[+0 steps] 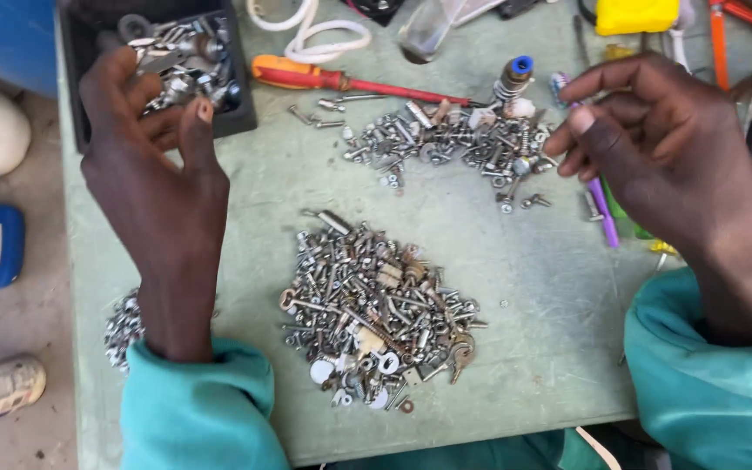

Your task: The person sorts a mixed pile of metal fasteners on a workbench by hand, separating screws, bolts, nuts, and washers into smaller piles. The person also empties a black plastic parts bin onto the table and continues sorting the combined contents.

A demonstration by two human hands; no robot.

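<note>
Counter, pale green, carries everything. At its centre lies a big pile of screws and washers; a second heap of small hardware sits toward one o'clock. A black tray of metal parts stands at eleven o'clock. Left hand hovers at the tray's edge, grip loosely curled; whether it holds anything I cannot tell. Right hand, at two o'clock, pinches fingertips together beside the second heap.
</note>
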